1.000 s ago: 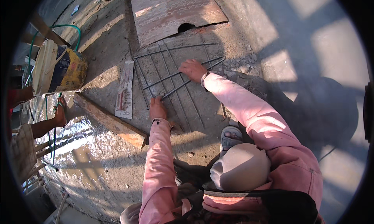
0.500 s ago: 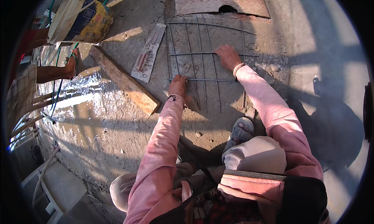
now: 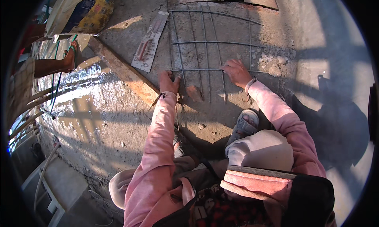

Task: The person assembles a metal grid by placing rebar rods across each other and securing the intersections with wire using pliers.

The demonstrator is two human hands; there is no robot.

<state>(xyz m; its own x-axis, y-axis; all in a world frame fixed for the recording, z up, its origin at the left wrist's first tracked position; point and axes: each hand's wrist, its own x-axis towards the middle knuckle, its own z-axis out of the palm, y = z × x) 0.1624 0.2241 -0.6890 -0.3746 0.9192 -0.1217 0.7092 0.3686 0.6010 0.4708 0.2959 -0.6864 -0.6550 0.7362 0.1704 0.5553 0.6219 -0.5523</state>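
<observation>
Left hand, right hand outstretched, palms down

One steel rebar grid, two hands on it, left hand and right hand, one wooden plank, one trowel-like flat tool (possibly a float), one yellow sack

A grid of thin steel bars, the wire mesh, is lying flat on the rough concrete floor, its long bars running away from the person and its cross bars spanning side to side, forming open rectangular cells. The metal is looking dull grey and slightly rusty. Its near edge is sitting under both hands: the left hand is pressing on the near left corner, while the right hand is gripping a cross bar further right.
</observation>
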